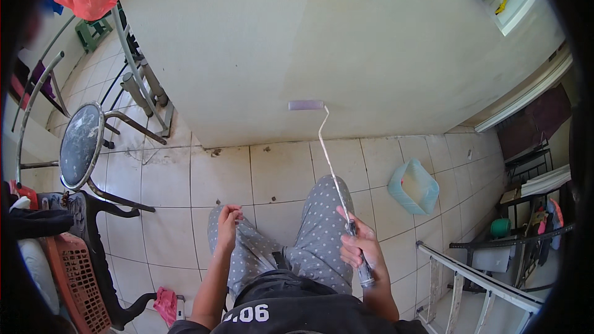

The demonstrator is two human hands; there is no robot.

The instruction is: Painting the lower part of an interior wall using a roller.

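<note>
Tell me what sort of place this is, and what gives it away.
Probably a room in a home: a round stool stands on the tiled floor, and a latticed orange-brown plastic basket is at lower left.

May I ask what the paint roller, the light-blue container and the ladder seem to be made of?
Paint roller sleeve: perhaps fabric or foam, looking matte; its thin bent frame likely metal, coated whitish. Light-blue container: probably smooth plastic, given its thin, moulded look. Ladder: likely metal, greyish, slim and straight-edged.

I count two hands (230, 222) (360, 242) and one paint roller (306, 105). There's one pale blue tub (403, 198), one ladder (476, 274), one green stool (94, 35).
</note>
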